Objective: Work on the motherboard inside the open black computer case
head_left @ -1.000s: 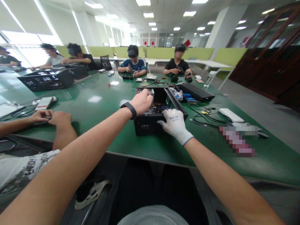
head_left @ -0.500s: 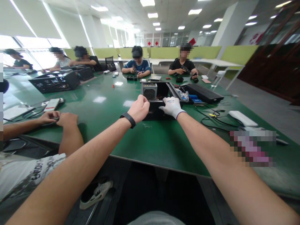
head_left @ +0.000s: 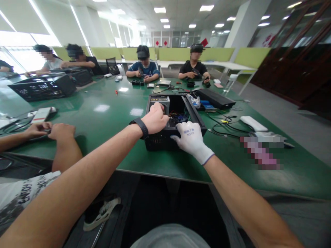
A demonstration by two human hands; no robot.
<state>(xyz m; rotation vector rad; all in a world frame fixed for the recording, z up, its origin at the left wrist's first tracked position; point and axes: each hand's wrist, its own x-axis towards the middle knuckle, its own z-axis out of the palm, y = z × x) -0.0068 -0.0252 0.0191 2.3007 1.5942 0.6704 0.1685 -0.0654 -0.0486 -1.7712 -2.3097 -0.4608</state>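
Observation:
A black computer case (head_left: 157, 142) lies on the green table before me with its open side up. My right hand (head_left: 190, 136), in a white glove, is closed over the rim of its near wall, thumb on the outside. Bare, with a black band at the wrist, my left hand (head_left: 155, 119) is over the near left part of the opening. Its fingers are curled in, and whatever they pinch is hidden. Beside it in the case is a grey power supply (head_left: 164, 100). Cables and a dark fan-like part (head_left: 181, 117) show deeper inside.
Black cables (head_left: 222, 127), a white elongated object (head_left: 253, 123) and a flat black panel (head_left: 216, 99) lie to the right. At left, another person's hands (head_left: 60, 131) rest at the table edge. Across the table people work near more black cases (head_left: 43, 88).
The case has come nearer to me, and more of its inside shows. My left hand has moved from the near rim to over the opening. My right hand stays on the near wall.

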